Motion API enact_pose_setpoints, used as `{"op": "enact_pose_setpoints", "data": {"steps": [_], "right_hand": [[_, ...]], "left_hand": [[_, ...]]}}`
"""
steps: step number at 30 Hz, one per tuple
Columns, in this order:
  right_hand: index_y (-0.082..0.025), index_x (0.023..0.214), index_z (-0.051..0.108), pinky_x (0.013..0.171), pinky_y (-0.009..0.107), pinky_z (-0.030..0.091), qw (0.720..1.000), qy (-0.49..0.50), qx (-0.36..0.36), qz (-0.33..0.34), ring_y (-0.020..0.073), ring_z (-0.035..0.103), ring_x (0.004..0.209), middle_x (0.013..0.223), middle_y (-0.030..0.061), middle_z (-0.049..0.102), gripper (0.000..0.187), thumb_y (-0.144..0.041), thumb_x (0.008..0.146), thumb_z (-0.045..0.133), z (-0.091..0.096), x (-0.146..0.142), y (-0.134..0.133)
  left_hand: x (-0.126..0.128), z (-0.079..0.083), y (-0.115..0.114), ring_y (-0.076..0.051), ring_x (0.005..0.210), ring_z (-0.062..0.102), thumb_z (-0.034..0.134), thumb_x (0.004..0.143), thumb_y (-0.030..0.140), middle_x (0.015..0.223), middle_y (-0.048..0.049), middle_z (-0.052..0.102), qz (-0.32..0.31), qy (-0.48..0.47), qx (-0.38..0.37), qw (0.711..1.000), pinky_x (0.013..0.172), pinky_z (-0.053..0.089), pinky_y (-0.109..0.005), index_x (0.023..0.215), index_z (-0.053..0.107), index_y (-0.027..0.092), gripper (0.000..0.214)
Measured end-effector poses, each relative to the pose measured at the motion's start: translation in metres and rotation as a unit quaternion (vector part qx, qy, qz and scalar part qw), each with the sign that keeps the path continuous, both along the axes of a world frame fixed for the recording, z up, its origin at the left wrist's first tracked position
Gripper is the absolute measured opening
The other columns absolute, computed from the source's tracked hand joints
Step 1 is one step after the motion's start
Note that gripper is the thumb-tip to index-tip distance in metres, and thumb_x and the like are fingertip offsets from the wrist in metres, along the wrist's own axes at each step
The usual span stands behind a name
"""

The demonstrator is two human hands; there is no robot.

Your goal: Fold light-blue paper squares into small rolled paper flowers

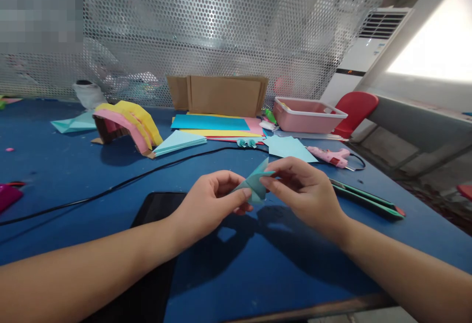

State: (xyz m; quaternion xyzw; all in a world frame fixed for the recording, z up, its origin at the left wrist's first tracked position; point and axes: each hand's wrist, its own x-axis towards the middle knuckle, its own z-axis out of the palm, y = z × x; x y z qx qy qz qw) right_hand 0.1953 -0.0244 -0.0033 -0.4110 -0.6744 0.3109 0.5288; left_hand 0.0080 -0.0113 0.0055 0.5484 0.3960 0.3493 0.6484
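A small piece of light blue folded paper [254, 184] is held up between my two hands, above the blue table. My left hand [217, 192] pinches its lower left part, thumb on top and fingers beneath. With thumb and forefinger, my right hand [300, 188] grips the upper right edge, where a pointed flap stands up. Just beyond lie light blue paper sheets [289, 148] and two small crinkled blue paper pieces [246, 143]. A stack of folded light blue paper [180, 142] rests further left.
A dark tablet-like slab [147, 244] lies under my left forearm. A black cable [121, 184] crosses the table. A pink glue gun [330, 157] and a green-edged stapler-like tool [368, 200] are at right. Behind stand a yellow-pink paper arch [127, 119], cardboard [224, 94] and a pink basket [308, 116].
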Motion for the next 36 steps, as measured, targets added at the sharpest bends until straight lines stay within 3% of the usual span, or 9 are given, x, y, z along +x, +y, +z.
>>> {"op": "enact_pose_setpoints", "data": {"steps": [6, 12, 18, 23, 27, 31, 34, 36], "right_hand": [[-0.020, 0.085, 0.071, 0.056, 0.025, 0.046, 0.984, -0.123, 0.118, 0.052, 0.0126, 0.058, 0.063, 0.077, 0.0037, 0.065, 0.019, -0.009, 0.085, 0.056, 0.006, 0.002, -0.003], [-0.019, 0.082, 0.070, 0.049, 0.024, 0.039, 0.978, -0.166, 0.107, 0.067, 0.0106, 0.052, 0.056, 0.070, 0.0021, 0.058, 0.021, -0.007, 0.083, 0.052, 0.009, 0.003, -0.003], [-0.019, 0.076, 0.067, 0.050, 0.024, 0.037, 0.975, -0.179, 0.112, 0.070, 0.0106, 0.047, 0.056, 0.069, 0.0008, 0.053, 0.022, -0.005, 0.081, 0.050, 0.009, 0.003, -0.002], [-0.019, 0.075, 0.067, 0.053, 0.025, 0.038, 0.974, -0.179, 0.116, 0.082, 0.0112, 0.047, 0.057, 0.066, -0.0006, 0.051, 0.022, -0.003, 0.080, 0.051, 0.009, 0.003, -0.001], [-0.019, 0.080, 0.069, 0.058, 0.026, 0.042, 0.981, -0.151, 0.055, 0.105, 0.0131, 0.053, 0.063, 0.070, 0.0009, 0.055, 0.022, -0.007, 0.081, 0.051, 0.008, 0.004, -0.003], [-0.022, 0.093, 0.061, 0.069, 0.029, 0.050, 0.990, -0.003, -0.080, 0.116, 0.0158, 0.060, 0.076, 0.083, 0.0022, 0.064, 0.009, -0.023, 0.085, 0.057, 0.007, 0.003, -0.003], [-0.024, 0.091, 0.050, 0.062, 0.028, 0.052, 0.978, 0.091, -0.163, 0.092, 0.0135, 0.059, 0.065, 0.074, -0.0021, 0.061, 0.030, -0.038, 0.077, 0.073, 0.008, -0.002, -0.002], [-0.022, 0.086, 0.052, 0.058, 0.027, 0.052, 0.971, 0.075, -0.205, 0.098, 0.0128, 0.058, 0.061, 0.069, -0.0025, 0.059, 0.038, -0.046, 0.071, 0.077, 0.010, -0.004, -0.001]], "left_hand": [[-0.002, 0.000, -0.002, -0.010, 0.058, 0.065, 0.071, 0.078, 0.033, 0.067, 0.0030, 0.066, 0.017, -0.006, -0.007, 1.000, 0.063, 0.053, -0.023, 0.081, 0.068, 0.016, 0.018], [-0.003, 0.001, -0.002, -0.011, 0.057, 0.066, 0.070, 0.078, 0.030, 0.066, 0.0047, 0.065, 0.015, -0.039, -0.020, 0.999, 0.062, 0.054, -0.024, 0.078, 0.065, 0.018, 0.014], [-0.003, 0.003, -0.006, -0.011, 0.066, 0.067, 0.068, 0.079, 0.026, 0.073, 0.0016, 0.068, -0.046, -0.041, -0.031, 0.998, 0.062, 0.053, -0.021, 0.082, 0.061, 0.017, 0.012], [-0.002, 0.000, -0.005, -0.012, 0.062, 0.067, 0.064, 0.083, 0.040, 0.069, 0.0017, 0.066, -0.036, -0.013, -0.010, 0.999, 0.058, 0.053, -0.022, 0.081, 0.059, 0.017, 0.023], [-0.002, -0.002, -0.006, -0.014, 0.058, 0.068, 0.062, 0.085, 0.042, 0.067, 0.0030, 0.063, -0.026, 0.024, 0.032, 0.999, 0.055, 0.054, -0.024, 0.080, 0.057, 0.018, 0.026], [-0.004, -0.002, -0.008, -0.013, 0.053, 0.065, 0.058, 0.087, 0.043, 0.065, 0.0043, 0.060, -0.005, 0.062, 0.089, 0.994, 0.054, 0.052, -0.025, 0.079, 0.055, 0.019, 0.025], [-0.005, -0.002, -0.010, -0.014, 0.056, 0.066, 0.055, 0.089, 0.043, 0.066, 0.0028, 0.062, 0.001, 0.102, 0.142, 0.985, 0.056, 0.050, -0.025, 0.079, 0.056, 0.020, 0.025], [-0.006, -0.002, -0.011, -0.015, 0.058, 0.067, 0.054, 0.090, 0.043, 0.067, 0.0019, 0.064, 0.001, 0.120, 0.158, 0.980, 0.057, 0.050, -0.025, 0.079, 0.057, 0.020, 0.026]]}}
